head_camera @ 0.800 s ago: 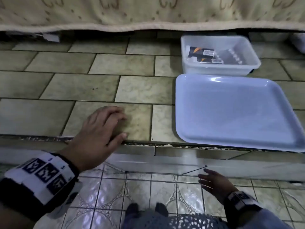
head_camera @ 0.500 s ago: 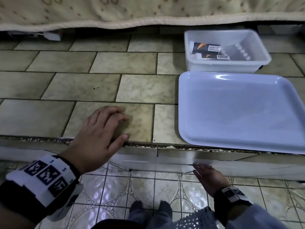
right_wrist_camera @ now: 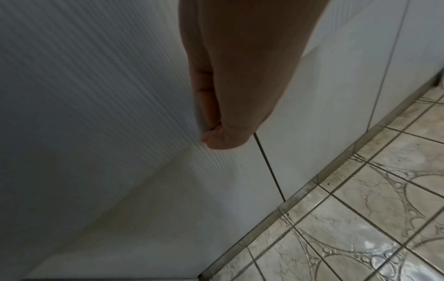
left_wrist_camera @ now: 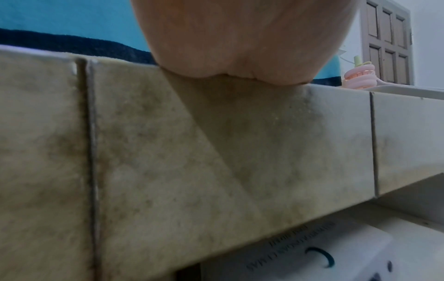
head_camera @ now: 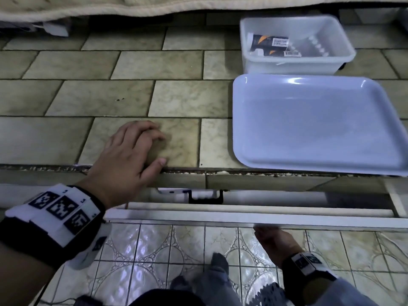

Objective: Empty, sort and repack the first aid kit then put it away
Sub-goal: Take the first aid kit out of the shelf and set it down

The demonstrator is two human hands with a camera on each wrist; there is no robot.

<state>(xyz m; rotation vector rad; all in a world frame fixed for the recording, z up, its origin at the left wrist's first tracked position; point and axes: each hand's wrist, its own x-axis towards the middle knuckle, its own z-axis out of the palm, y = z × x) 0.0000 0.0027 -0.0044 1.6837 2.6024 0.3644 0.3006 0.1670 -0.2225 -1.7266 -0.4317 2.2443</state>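
Right hand [head_camera: 277, 240]: grip curled round top edge of white drawer front [head_camera: 242, 219], partly pulled out. Left hand [head_camera: 130, 155]: flat, relaxed, on tiled bench [head_camera: 110, 96]. First aid kit [head_camera: 205, 196]: inside drawer, black handle visible. Step judged: retrieval; next, wider opening, then lift. Blue tray [head_camera: 309, 129], clear bin [head_camera: 295, 62] on bench. Left wrist view alone: kit's printed lid [left_wrist_camera: 300, 252].

White first aid kit [head_camera: 176, 192] — black-handled — in opened drawer [head_camera: 242, 218]
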